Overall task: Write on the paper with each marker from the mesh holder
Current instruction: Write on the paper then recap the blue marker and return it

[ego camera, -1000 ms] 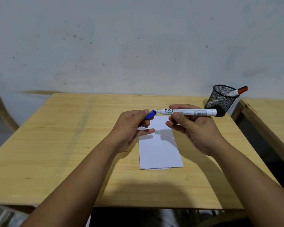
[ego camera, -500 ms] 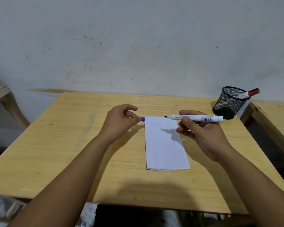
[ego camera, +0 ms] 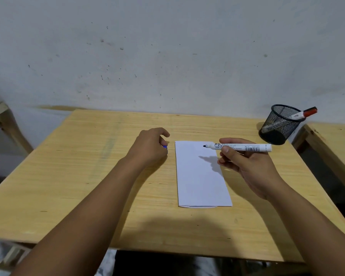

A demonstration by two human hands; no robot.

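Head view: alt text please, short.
Right hand holds an uncapped marker level over blank paper on a wooden table; left hand holds its blue cap. A red-capped marker stands in the mesh holder.

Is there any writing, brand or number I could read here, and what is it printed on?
White marker in the right hand: a boxed logo, lines of small print and a barcode, all too small and blurred to read.
Red-capped marker in the mesh holder: a dark mark on the barrel, unreadable.
Paper: blank, no writing yet.
Blue cap in the left hand: no text visible.
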